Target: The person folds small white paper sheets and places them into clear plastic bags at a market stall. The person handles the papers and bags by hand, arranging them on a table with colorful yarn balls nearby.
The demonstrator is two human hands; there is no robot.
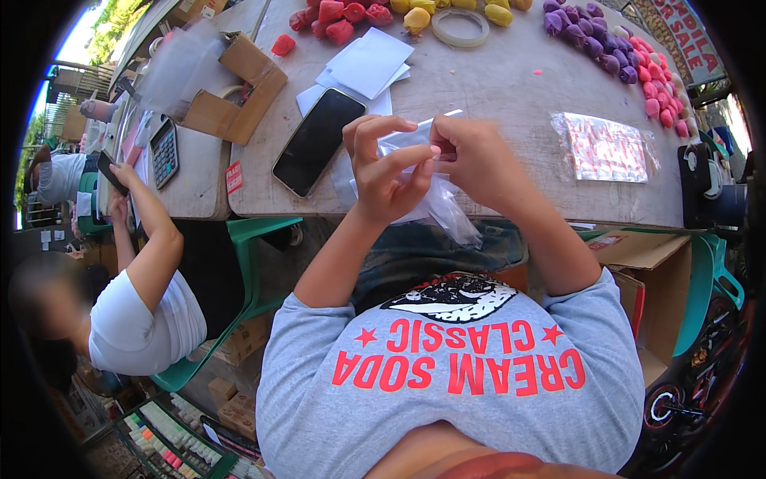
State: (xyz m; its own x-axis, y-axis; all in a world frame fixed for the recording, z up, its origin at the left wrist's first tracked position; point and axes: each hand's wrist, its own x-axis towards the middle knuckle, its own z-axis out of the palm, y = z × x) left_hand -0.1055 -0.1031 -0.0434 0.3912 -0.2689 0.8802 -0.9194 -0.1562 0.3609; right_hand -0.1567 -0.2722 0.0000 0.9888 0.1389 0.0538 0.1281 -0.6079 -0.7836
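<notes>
At the table's front edge, both my hands work close together on a clear plastic bag [453, 209]. The thumb and fingers of my left hand [384, 169] pinch it while the other fingers stay raised. My right hand [483, 164] is closed on the upper part of the bag, its edge slightly blurred. Part of the bag hangs crumpled below the hands. To the left of my left hand lies a black-screened phone [319, 142]. Behind it, several sheets of white paper [369, 62] are stacked loosely. A clear packet with red and white print [600, 150] lies to the right.
Rose-shaped pieces in red [339, 32], yellow [416, 21], purple [590, 36] and pink [661, 89] line the far side. A roll of tape [460, 29] sits among them. A cardboard box [254, 84] stands left. Beside me, a seated person [148, 319] holds a phone near a calculator [164, 153].
</notes>
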